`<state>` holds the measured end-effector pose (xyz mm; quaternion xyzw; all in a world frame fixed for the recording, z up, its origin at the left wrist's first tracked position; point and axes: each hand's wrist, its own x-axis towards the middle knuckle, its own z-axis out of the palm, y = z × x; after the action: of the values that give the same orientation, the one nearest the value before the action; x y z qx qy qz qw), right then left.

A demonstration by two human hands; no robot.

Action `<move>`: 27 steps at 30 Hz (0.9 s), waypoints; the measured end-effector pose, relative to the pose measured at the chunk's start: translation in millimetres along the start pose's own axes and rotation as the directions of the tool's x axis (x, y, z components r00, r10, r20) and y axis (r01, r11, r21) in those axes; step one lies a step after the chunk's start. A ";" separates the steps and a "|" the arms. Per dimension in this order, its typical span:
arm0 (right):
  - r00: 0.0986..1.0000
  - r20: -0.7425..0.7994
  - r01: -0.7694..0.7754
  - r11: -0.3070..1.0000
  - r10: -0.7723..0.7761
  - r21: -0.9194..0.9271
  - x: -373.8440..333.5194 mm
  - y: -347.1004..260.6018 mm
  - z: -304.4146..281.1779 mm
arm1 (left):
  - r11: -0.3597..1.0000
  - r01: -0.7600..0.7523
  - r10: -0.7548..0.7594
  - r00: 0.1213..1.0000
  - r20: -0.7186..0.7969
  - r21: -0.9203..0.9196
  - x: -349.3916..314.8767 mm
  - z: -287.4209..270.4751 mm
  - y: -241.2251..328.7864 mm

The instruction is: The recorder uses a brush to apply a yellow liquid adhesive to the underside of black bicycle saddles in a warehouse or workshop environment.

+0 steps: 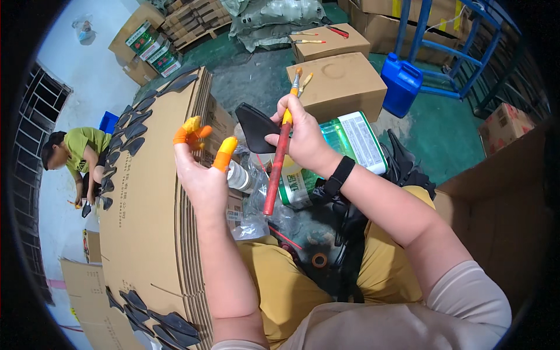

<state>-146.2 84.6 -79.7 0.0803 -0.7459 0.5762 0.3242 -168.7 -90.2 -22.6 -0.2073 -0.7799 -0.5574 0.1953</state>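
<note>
Left hand (pixel 201 169) spread, empty; right hand (pixel 300 137) pinching red brush (pixel 277 166), black piece (pixel 256 126).

stacked cardboard sheets (pixel 149 198), black cut pieces (pixel 125 131) on top

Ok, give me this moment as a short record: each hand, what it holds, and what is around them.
left hand: raised and open, orange rubber caps on its fingers, holding nothing
right hand: grips a red-handled brush and a black curved piece
stack of cardboard sheets: at the left, black pieces laid along its edges
green can: lying just beyond the right hand
blue jug: on the green floor
other person: crouched at far left
</note>
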 end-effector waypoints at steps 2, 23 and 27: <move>0.999 0.037 -0.003 1.000 0.002 0.012 -0.3 -3.9 -0.7 | 0.979 -0.138 0.137 0.990 0.019 0.149 1.3 -4.9 -10.3; 0.885 0.269 -0.433 0.883 0.379 0.180 44.2 23.5 -69.2 | 0.984 -0.053 0.053 0.999 -0.009 -0.172 12.3 -60.9 -62.0; 0.850 0.240 -0.479 0.878 0.470 -0.021 36.1 53.4 -55.2 | 0.989 0.014 -0.019 0.999 -0.029 -0.145 15.0 -57.9 -74.2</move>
<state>-179.0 161.3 -95.0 -0.0314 -0.7645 0.6390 0.0785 -217.2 -165.3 -55.6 -0.2060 -0.7359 -0.6173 0.1871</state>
